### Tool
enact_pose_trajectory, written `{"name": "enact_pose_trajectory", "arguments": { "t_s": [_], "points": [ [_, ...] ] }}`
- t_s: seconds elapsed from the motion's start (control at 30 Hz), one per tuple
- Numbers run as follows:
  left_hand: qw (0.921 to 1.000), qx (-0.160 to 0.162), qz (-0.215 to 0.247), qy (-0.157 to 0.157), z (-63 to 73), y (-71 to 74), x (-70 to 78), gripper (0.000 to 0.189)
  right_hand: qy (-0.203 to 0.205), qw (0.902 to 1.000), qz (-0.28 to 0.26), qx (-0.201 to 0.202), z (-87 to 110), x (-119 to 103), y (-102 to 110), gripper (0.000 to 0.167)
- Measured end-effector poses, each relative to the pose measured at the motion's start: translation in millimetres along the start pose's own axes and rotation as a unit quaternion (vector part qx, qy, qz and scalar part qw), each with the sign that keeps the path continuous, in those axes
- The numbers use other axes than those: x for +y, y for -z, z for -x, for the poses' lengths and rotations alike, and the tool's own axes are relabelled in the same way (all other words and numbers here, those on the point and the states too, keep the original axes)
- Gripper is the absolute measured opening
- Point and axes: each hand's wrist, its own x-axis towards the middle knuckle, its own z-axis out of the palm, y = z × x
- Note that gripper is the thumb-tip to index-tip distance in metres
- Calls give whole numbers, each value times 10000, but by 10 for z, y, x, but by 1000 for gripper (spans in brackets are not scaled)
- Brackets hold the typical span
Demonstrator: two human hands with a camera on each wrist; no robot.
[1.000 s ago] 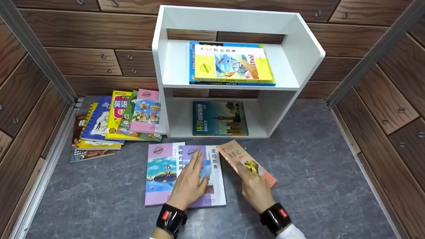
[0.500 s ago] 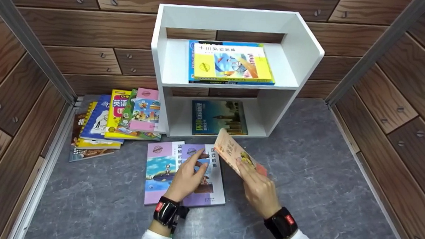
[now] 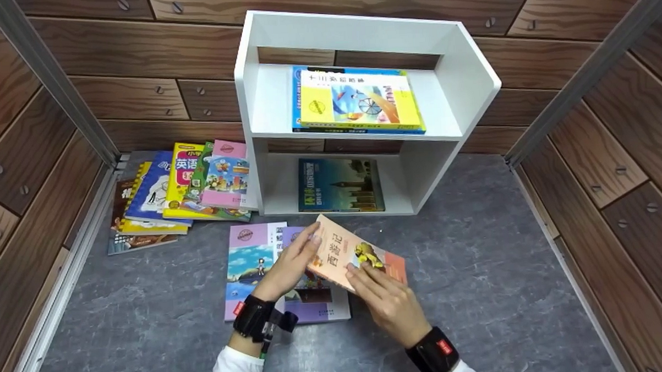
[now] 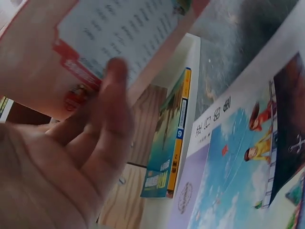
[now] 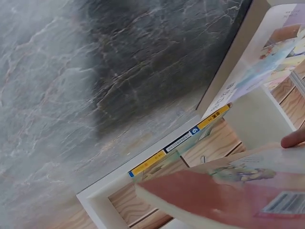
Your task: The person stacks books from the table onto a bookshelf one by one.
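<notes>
Both hands hold a thin peach paperback book (image 3: 347, 254) tilted above two purple-and-white books. The left hand (image 3: 290, 267) grips its upper left corner, with the thumb on the front cover and the fingers (image 4: 112, 119) behind it against the back cover. Along the lower edge, the right hand (image 3: 393, 302) holds it with several fingers laid across the front; its thumb is hidden underneath. One purple book (image 3: 327, 313) lies partly under the left hand and overlaps a second purple book (image 3: 244, 307) to its left. In the right wrist view, the peach book's back cover (image 5: 228, 191) shows a barcode.
A white two-tier shelf (image 3: 473, 76) stands behind the hands. Stacked books (image 3: 361, 97) lie on its upper tier, and a dark teal book (image 3: 339, 183) lies below. Several overlapping books (image 3: 185, 183) rest on the grey floor at its left. Wood-patterned walls (image 3: 600, 160) enclose the area.
The right hand has lifted the peach book off the floor and brought it left over the purple book. The left hand has left the purple cover and taken the peach book's corner.
</notes>
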Motion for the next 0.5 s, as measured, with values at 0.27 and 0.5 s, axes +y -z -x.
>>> {"name": "enact_pose_trajectory", "arguments": {
  "t_s": [0.27,0.5],
  "points": [
    [9985,-477,194,-204,43,-12,-76,75,-24,9991,-101,-420,27,-35,13,62],
    [9957,-326,542,-675,5,-36,-233,75,-364,9969,-572,-406,-14,46,69,56]
  ]
}}
